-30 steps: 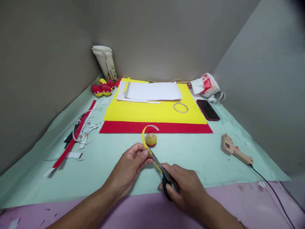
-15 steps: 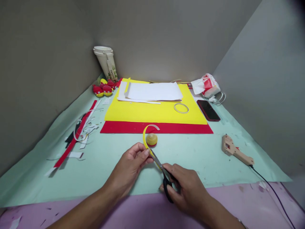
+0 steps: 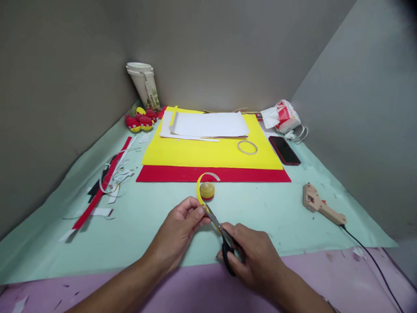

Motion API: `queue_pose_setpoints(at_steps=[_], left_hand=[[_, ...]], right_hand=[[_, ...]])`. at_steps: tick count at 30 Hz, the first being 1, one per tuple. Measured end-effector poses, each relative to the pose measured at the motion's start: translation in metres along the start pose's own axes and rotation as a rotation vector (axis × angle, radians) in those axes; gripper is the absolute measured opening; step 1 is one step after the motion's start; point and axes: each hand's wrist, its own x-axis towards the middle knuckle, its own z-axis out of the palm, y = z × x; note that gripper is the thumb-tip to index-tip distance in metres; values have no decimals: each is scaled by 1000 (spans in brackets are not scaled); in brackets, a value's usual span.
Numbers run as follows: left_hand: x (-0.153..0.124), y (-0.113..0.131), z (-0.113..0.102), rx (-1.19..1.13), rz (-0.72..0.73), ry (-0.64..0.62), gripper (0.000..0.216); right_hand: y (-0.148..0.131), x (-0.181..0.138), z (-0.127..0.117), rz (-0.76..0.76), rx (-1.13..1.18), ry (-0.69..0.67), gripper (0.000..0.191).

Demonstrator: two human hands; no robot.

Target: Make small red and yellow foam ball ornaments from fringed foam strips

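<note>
My left hand [image 3: 184,224] pinches a narrow yellow strip [image 3: 198,187] between thumb and fingers. One edge of the strip looks finely notched, and its free upper end curls to the right, showing a pale back. In my right hand [image 3: 252,252] are scissors [image 3: 227,252] with black handles. Their blades lie along the strip, close to my left thumb. Just beyond my fingertips sits a small dome [image 3: 207,190], gold and textured on top with a red base. My fingers hide part of the strip.
Yellow sheets [image 3: 195,152] lie on a red sheet [image 3: 163,174], with white paper [image 3: 211,124] on top and a ring [image 3: 247,148]. Right: a phone [image 3: 284,151], tissue pack [image 3: 286,117] and corded glue gun [image 3: 322,206]. Left: paper scraps [image 3: 97,200], red-yellow figures [image 3: 140,121], a white cup [image 3: 143,82].
The strip's curled end has shifted slightly down and right. Both hands keep nearly the same place and grip, with the scissor blades still at the strip.
</note>
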Motion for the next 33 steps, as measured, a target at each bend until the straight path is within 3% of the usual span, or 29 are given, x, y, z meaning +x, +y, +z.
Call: queue_pose_setpoints(at_steps=[23,33], left_hand=[[0,0,-2,-10,-20,-18,19],[1,-3,-3,2,0,-67,17]], right_hand=[[1,-2,3,-69,-8,56,26],[-5,1,-3,47,67,-10,28]])
